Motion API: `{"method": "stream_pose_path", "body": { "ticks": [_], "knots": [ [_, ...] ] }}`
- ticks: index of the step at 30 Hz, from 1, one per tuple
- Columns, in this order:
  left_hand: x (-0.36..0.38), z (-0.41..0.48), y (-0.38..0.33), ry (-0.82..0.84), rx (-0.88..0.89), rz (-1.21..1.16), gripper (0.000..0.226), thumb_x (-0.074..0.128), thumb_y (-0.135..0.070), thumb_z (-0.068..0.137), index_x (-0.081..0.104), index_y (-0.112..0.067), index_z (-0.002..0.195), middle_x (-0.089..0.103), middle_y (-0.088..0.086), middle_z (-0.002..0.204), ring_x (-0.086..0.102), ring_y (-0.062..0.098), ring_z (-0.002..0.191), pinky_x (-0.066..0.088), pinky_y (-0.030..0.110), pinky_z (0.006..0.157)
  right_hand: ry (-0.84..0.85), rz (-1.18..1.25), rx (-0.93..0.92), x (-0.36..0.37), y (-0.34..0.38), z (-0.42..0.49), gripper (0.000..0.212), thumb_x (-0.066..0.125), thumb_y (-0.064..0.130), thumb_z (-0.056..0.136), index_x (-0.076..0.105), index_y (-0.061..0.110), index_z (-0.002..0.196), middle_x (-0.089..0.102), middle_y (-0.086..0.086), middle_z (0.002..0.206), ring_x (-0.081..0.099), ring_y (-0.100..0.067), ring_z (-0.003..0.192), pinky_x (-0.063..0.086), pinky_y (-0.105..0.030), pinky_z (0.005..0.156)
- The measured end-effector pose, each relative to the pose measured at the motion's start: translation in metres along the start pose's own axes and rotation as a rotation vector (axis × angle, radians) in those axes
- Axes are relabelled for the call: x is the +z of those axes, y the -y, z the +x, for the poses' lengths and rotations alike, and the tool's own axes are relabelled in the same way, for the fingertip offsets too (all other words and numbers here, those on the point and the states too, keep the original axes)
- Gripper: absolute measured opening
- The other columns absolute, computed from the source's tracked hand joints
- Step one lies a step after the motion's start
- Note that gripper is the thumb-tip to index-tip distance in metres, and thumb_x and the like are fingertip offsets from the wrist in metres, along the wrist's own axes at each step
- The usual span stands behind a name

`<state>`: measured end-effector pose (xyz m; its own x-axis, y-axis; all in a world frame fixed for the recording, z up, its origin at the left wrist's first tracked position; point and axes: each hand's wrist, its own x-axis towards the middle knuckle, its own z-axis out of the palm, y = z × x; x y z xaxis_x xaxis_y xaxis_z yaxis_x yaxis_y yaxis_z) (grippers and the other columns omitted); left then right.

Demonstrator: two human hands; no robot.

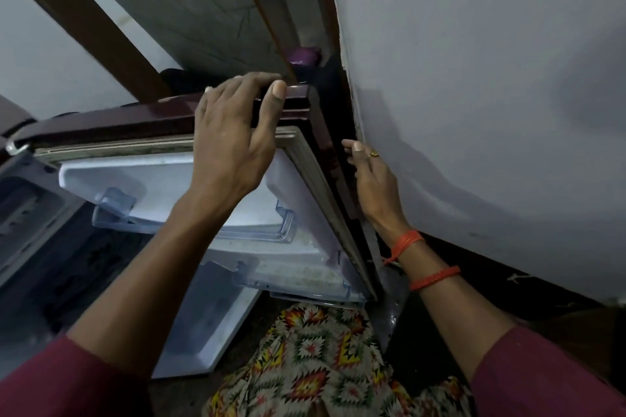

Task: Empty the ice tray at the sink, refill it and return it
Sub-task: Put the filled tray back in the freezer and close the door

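The fridge door stands open: maroon outside, white liner inside. A beige gasket runs along the liner's top and right edges. Two clear plastic shelves are fitted to the liner, the upper shelf above the lower shelf. A grey-white wall fills the right side, close to the door's free edge. Above the door, a marbled grey panel sits beside a brown wooden strip. A purple object, too blurred to identify, shows in the gap past the door's top corner. Patterned fabric in red, yellow and green occupies the bottom centre.
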<state>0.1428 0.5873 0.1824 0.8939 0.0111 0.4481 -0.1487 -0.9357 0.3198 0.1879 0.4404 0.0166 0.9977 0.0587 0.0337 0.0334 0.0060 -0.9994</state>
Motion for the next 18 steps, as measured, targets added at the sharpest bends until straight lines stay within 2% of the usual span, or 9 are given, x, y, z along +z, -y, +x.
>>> {"method": "stream_pose_path", "body": {
  "ticks": [2, 4, 6, 10, 13, 18],
  "knots": [
    [-0.007, -0.013, -0.003, -0.012, -0.022, -0.027, 0.043, 0.033, -0.04, 0.107, 0.065, -0.017, 0.124, 0.067, -0.003, 0.121, 0.057, 0.02, 0.118, 0.036, 0.056, 0.105, 0.043, -0.001, 0.004, 0.0, -0.003, -0.008, 0.041, 0.034, 0.043, 0.107, 0.061, 0.026, 0.132, 0.062, 0.01, 0.13, 0.057, -0.007, 0.12, 0.046, -0.023, 0.1],
    [-0.013, -0.028, -0.007, -0.031, -0.04, -0.049, 0.042, 0.034, -0.037, 0.107, 0.067, -0.016, 0.123, 0.067, -0.003, 0.123, 0.057, 0.021, 0.122, 0.036, 0.054, 0.107, 0.095, -0.014, 0.003, 0.0, -0.005, -0.017, 0.042, 0.033, 0.047, 0.106, 0.061, 0.03, 0.133, 0.06, 0.015, 0.126, 0.056, 0.002, 0.112, 0.043, -0.01, 0.091],
    [-0.02, -0.043, -0.01, -0.063, -0.065, -0.072, 0.04, 0.035, -0.035, 0.107, 0.068, -0.016, 0.122, 0.066, -0.005, 0.125, 0.054, 0.019, 0.127, 0.033, 0.049, 0.112, 0.144, -0.036, 0.0, 0.002, -0.007, -0.028, 0.041, 0.034, 0.047, 0.106, 0.06, 0.031, 0.132, 0.06, 0.017, 0.125, 0.054, 0.01, 0.106, 0.039, -0.003, 0.086],
    [-0.032, -0.073, -0.015, -0.079, -0.15, -0.104, 0.041, 0.034, -0.039, 0.106, 0.068, -0.021, 0.12, 0.062, -0.01, 0.131, 0.045, 0.017, 0.137, 0.027, 0.057, 0.115, 0.211, -0.03, -0.009, 0.008, -0.011, -0.051, 0.034, 0.039, 0.039, 0.106, 0.061, 0.025, 0.128, 0.062, 0.013, 0.122, 0.053, 0.014, 0.107, 0.039, -0.002, 0.085],
    [-0.041, -0.093, -0.021, -0.088, -0.212, -0.123, 0.041, 0.033, -0.045, 0.105, 0.067, -0.026, 0.118, 0.06, -0.013, 0.134, 0.038, 0.011, 0.143, 0.017, 0.054, 0.122, 0.223, -0.046, -0.03, 0.01, -0.013, -0.066, 0.026, 0.043, 0.036, 0.106, 0.061, 0.023, 0.12, 0.063, 0.014, 0.111, 0.054, 0.017, 0.1, 0.04, -0.001, 0.08],
    [-0.054, -0.124, -0.028, -0.115, -0.282, -0.133, 0.039, 0.037, -0.042, 0.105, 0.069, -0.024, 0.119, 0.059, -0.008, 0.137, 0.033, 0.012, 0.146, 0.014, 0.055, 0.122, 0.307, -0.028, -0.058, 0.013, -0.008, -0.085, 0.028, 0.042, 0.04, 0.105, 0.057, 0.025, 0.122, 0.065, 0.007, 0.118, 0.06, -0.002, 0.11, 0.049, -0.016, 0.089]
  ]
}}
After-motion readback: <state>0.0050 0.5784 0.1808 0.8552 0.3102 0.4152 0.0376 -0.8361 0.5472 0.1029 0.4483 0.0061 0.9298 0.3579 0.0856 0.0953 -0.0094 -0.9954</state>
